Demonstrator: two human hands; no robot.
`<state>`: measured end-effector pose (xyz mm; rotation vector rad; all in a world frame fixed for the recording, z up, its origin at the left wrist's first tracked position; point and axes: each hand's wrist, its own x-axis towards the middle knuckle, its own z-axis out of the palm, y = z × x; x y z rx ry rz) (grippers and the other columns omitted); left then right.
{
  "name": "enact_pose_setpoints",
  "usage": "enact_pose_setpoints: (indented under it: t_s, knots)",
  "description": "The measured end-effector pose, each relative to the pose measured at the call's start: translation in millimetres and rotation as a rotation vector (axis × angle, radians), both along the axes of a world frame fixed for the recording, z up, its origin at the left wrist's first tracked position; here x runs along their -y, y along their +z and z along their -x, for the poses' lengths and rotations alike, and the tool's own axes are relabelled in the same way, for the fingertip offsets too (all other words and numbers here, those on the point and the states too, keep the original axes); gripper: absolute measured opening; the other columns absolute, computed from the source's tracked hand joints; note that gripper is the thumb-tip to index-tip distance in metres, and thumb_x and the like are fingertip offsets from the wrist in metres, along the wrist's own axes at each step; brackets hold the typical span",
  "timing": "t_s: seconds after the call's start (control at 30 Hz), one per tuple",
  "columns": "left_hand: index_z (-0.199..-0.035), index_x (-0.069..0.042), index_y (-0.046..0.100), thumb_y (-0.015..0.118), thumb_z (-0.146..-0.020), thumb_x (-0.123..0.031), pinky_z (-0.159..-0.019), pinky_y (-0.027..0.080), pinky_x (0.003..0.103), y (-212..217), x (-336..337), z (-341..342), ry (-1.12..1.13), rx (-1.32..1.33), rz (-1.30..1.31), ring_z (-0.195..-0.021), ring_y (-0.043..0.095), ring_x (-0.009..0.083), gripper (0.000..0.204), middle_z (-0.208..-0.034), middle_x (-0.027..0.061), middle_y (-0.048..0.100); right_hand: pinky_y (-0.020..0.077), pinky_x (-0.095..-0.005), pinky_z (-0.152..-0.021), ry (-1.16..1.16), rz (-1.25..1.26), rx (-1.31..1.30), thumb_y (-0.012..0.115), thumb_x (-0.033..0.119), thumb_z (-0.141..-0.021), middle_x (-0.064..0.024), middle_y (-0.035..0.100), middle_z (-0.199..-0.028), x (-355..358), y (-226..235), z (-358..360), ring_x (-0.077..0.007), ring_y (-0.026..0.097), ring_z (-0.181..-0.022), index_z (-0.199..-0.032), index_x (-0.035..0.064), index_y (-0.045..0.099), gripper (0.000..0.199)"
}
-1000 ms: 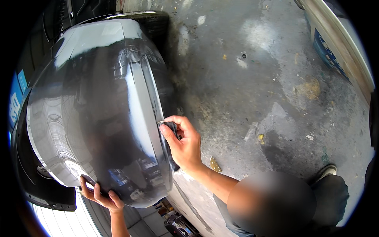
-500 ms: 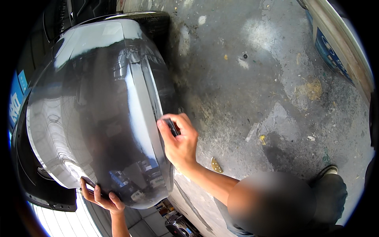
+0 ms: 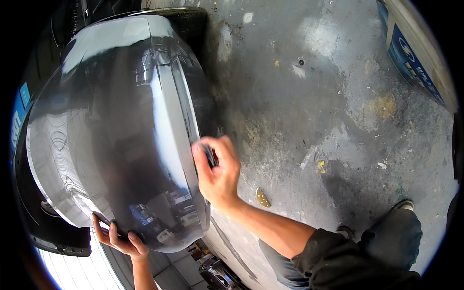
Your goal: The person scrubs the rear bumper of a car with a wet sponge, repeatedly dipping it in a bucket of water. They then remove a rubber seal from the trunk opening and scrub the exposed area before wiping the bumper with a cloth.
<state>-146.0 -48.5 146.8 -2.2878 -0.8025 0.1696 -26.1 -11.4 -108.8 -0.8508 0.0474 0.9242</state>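
A glossy dark car bumper (image 3: 113,125) fills the left side, with a long pale grey-white primer patch (image 3: 164,125) along its right ridge and another pale area (image 3: 113,36) at its far end. My right hand (image 3: 220,174) is closed around a small dark block (image 3: 210,155), pinched between thumb and fingers against the ridge's right edge. Most of the block is hidden by the fingers, so its kind is unclear. My left hand (image 3: 122,241) grips the near lower edge of the bumper, fingertips over the rim.
Stained grey concrete floor (image 3: 290,121) lies to the right, with a spotted olive piece (image 3: 262,197) on it. A tyre (image 3: 191,29) stands behind the bumper. At the upper right is a blue-labelled container (image 3: 411,58). Shelved clutter (image 3: 212,270) shows below.
The view has shifted slightly, so the bumper sits a little higher and further left. My right hand stays at the same edge with the block. My dark right sleeve now shows.
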Motion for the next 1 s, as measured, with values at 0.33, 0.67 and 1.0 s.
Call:
enact_pose_setpoints:
  t_s: [0.33,0.67,1.0]
  knots:
    - [-0.137,-0.010,0.044,0.043,-0.097,-0.032,-0.109,0.026,0.063,0,-3,-2,-0.026,0.007,0.021,-0.137,0.032,0.0492,0.045,-0.147,0.0323,0.028,0.0424,-0.0297,-0.060,-0.058,-0.056,-0.068,0.067,0.003,-0.090,-0.0063,0.057,-0.080,2,-1,4,-0.0151,0.054,-0.069,-0.092,0.0018,0.064,0.004]
    - [-0.139,-0.010,0.045,0.040,-0.100,-0.033,-0.113,0.026,0.057,0,-1,-3,-0.040,0.005,0.028,-0.139,0.032,0.0454,0.045,-0.149,0.0275,0.030,0.0454,-0.0312,-0.060,0.103,-0.018,0.064,0.068,0.010,-0.089,-0.0110,0.062,-0.085,-60,-10,-52,-0.0200,0.060,-0.070,-0.092,0.0009,0.067,0.010]
    - [-0.139,-0.012,0.045,0.042,-0.098,-0.032,-0.112,0.026,0.059,4,0,2,-0.022,-0.001,0.025,-0.138,0.032,0.0464,0.046,-0.149,0.0290,0.029,0.0470,-0.0319,-0.061,0.155,-0.137,-0.084,0.068,0.007,-0.087,-0.0112,0.065,-0.083,-19,-16,-38,-0.0229,0.063,-0.069,-0.098,0.0028,0.068,0.012]
